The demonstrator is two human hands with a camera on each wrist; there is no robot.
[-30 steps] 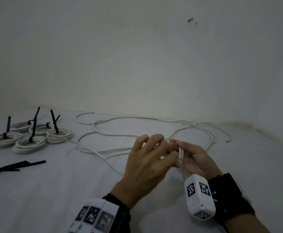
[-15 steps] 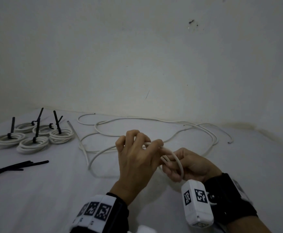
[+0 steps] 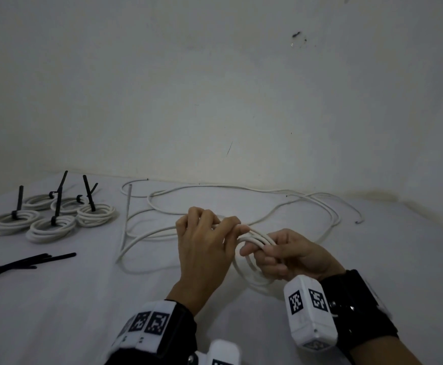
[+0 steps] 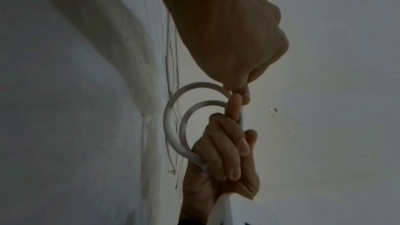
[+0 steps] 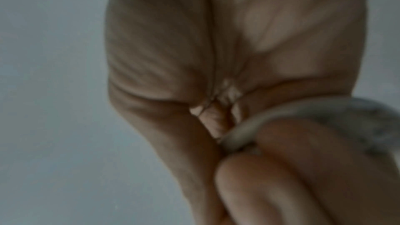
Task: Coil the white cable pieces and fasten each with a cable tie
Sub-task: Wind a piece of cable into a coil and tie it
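Between my two hands hangs a small coil of white cable [image 3: 245, 270] with a few loops. My right hand [image 3: 258, 252] grips the coil's top, fingers curled round the strands. My left hand [image 3: 237, 229] pinches the cable where it meets the coil. In the left wrist view the left hand [image 4: 237, 90] pinches at the top of two loops [image 4: 171, 117], and the right hand [image 4: 225, 153] clasps them lower down. The same cable's loose tail [image 3: 125, 233] trails left across the sheet. The right wrist view is blurred, showing the cable [image 5: 281, 114] across curled fingers.
Several tied coils [image 3: 54, 217] with black ties upright sit at the far left. Loose black cable ties [image 3: 28, 260] lie at the left edge. More uncoiled white cable [image 3: 241, 189] sprawls along the wall behind my hands. The surface is a white sheet [image 3: 83, 299].
My hands have wound the cable from a single bend into a few loops. The loose tail has swung and been drawn in toward my hands. The right hand now clasps the coil.
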